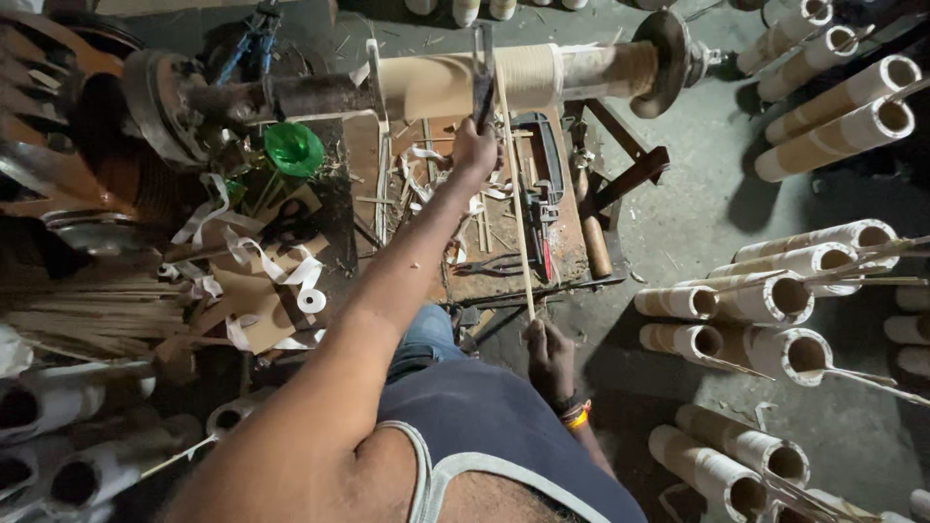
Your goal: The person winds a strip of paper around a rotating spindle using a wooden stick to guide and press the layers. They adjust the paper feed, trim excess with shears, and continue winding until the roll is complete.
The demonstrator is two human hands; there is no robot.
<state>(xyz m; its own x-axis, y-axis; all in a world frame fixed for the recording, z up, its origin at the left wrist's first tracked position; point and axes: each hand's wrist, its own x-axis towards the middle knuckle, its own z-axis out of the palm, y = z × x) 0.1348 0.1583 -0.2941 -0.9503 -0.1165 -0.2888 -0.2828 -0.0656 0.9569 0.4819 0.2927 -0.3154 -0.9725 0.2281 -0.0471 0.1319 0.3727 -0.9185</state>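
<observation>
Up in the head view's top centre, the left hand (474,150) pinches a dark tool (481,82) against the cream roll (465,82); the thin stick (516,194) runs steeply down to the right hand (549,353), closed on its lower end.

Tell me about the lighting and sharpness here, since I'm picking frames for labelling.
Head view: dim and uneven, brightest on the cardboard tube on the spindle; left hand and right hand are sharp; the thin stick is crisp; the edges bend from wide-angle distortion; deep shadow hides the corners.
</observation>
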